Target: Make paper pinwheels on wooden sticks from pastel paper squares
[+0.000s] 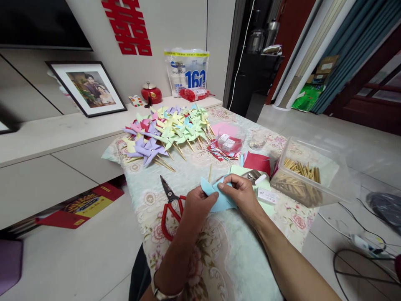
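Blue pinwheel paper (226, 201) is held between my two hands, with a corner folded up at its left. My left hand (200, 200) grips the paper's left side, thumb on top. On the right side, my right hand (238, 188) pinches it between thumb and fingers. A thin wooden stick (210, 172) pokes up just behind the paper; whether it is attached I cannot tell. Red-handled scissors (171, 200) lie beside my left hand. Green paper (267, 209) and a small white box (266, 195) lie by my right hand.
Finished paper pinwheels (169, 131) are heaped at the back left of the cloth-covered table (216, 259). A clear plastic bin (297, 188) of wooden sticks stands at the right. Behind my hands are red paper (257, 163), paper strips (219, 152) and a round clear container (239, 142).
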Action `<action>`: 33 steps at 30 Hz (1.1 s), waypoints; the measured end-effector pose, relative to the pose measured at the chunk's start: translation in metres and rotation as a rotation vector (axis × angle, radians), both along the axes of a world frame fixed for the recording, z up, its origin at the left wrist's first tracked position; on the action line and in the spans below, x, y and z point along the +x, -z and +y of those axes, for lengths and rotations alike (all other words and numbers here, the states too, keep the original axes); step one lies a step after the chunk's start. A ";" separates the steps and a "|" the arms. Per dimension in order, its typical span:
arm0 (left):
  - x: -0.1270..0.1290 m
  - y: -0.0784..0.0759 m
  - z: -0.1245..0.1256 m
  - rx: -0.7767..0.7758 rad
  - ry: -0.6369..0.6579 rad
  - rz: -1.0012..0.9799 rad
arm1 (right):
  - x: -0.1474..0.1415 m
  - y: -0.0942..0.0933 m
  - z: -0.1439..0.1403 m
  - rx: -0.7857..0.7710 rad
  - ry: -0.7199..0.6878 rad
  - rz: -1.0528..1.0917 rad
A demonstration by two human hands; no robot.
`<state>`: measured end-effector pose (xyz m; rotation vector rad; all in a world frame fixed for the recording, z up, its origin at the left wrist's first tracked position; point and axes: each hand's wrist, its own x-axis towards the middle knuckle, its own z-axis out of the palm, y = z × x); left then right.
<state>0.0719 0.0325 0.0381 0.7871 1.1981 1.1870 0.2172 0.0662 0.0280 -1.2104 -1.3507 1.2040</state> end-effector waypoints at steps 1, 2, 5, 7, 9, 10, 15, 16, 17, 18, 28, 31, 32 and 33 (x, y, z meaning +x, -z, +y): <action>0.000 0.001 0.000 0.002 0.005 -0.004 | 0.000 0.000 0.000 0.001 -0.001 0.004; -0.001 0.002 0.000 0.003 0.009 -0.007 | 0.000 0.000 0.000 0.000 -0.001 0.007; -0.001 0.004 0.001 0.002 0.020 -0.008 | 0.000 0.000 0.001 -0.001 0.000 0.007; -0.001 0.006 0.001 0.006 0.023 -0.009 | 0.000 0.000 0.001 0.002 -0.001 0.007; -0.001 0.007 0.001 0.010 0.023 -0.002 | 0.000 0.001 0.001 0.006 -0.002 0.007; -0.001 0.008 0.001 0.011 0.023 0.001 | 0.000 0.001 0.001 0.007 -0.002 0.006; -0.005 0.011 0.002 -0.001 0.003 -0.047 | 0.001 0.003 0.001 0.002 -0.011 0.006; -0.007 0.012 0.002 -0.006 -0.005 -0.067 | 0.001 0.002 0.001 0.016 -0.007 0.015; -0.009 0.012 0.003 -0.010 -0.019 -0.087 | 0.001 0.002 0.001 0.037 -0.001 0.026; -0.011 0.013 0.003 -0.011 -0.032 -0.108 | 0.001 0.001 0.001 0.064 0.006 0.035; -0.024 0.003 0.008 -0.005 -0.019 -0.344 | 0.003 -0.003 0.000 0.515 -0.105 -0.194; -0.025 0.002 0.008 -0.013 -0.031 -0.348 | 0.005 -0.007 -0.002 0.632 -0.155 -0.276; -0.025 0.001 0.008 -0.016 -0.040 -0.343 | 0.005 -0.009 -0.003 0.655 -0.181 -0.295; -0.026 0.001 0.008 -0.019 -0.048 -0.336 | 0.005 -0.010 -0.003 0.670 -0.211 -0.309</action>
